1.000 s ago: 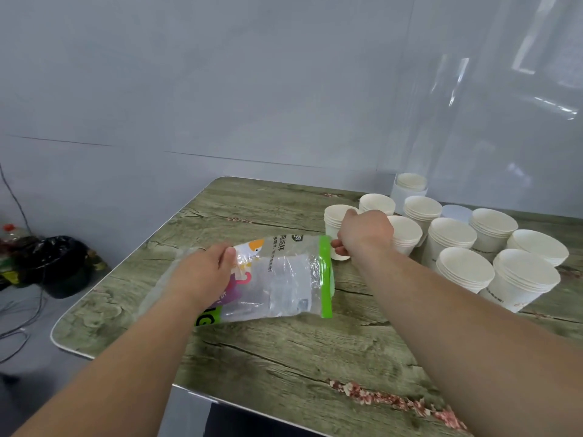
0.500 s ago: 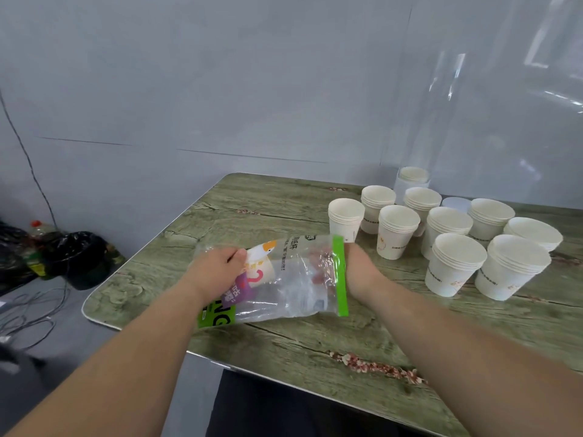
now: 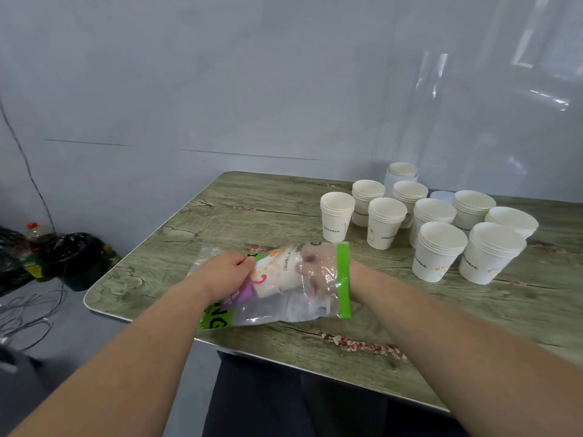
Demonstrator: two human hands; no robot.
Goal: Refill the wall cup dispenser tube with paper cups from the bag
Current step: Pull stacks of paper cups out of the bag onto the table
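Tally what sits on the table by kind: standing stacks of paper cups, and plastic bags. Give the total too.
Standing cup stacks: 10
Plastic bags: 1
Total: 11

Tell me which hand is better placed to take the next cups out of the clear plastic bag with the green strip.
The right hand: it is inside the clear plastic bag, past its green opening strip, around the white paper cups there. The left hand only pinches the bag's closed end from outside.
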